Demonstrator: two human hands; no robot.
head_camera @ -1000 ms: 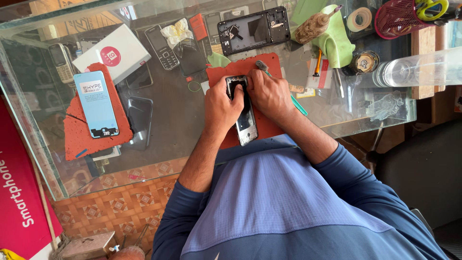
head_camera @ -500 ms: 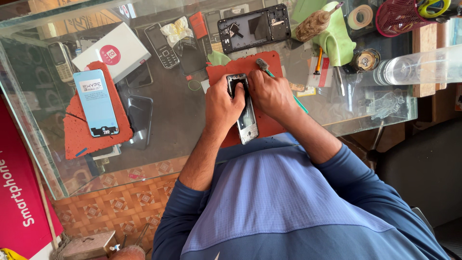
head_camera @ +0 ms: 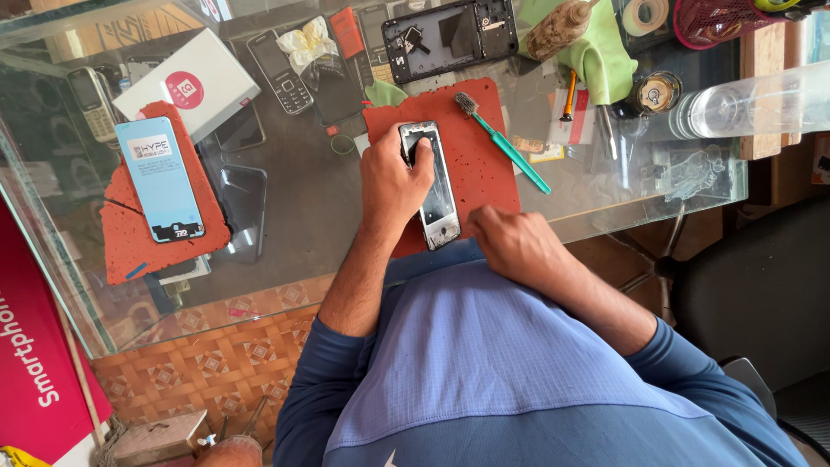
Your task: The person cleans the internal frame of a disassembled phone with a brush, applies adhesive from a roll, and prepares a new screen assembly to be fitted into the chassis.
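— What's changed since a second ago?

— My right hand (head_camera: 517,246) has come off the phone frame (head_camera: 430,183). Both hands were crowded over it before; now the right one sits curled into a loose fist at the near edge of the red mat (head_camera: 480,147), just beside the frame's lower end and holding nothing. My left hand (head_camera: 393,177) has stayed, gripping the frame's left side with the thumb pressed on its upper part. The green toothbrush (head_camera: 506,143) lies uncovered on the mat now.

— Which way does the frame lie?

— On the mat, on the glass table (head_camera: 294,173), long axis running away from me, tilted slightly leftward at the far end. The end with the round button points toward my body.

— Anything you can't see?

— My left palm hides the frame's left edge. My right fingertips are tucked under, so I cannot tell if they pinch something small.
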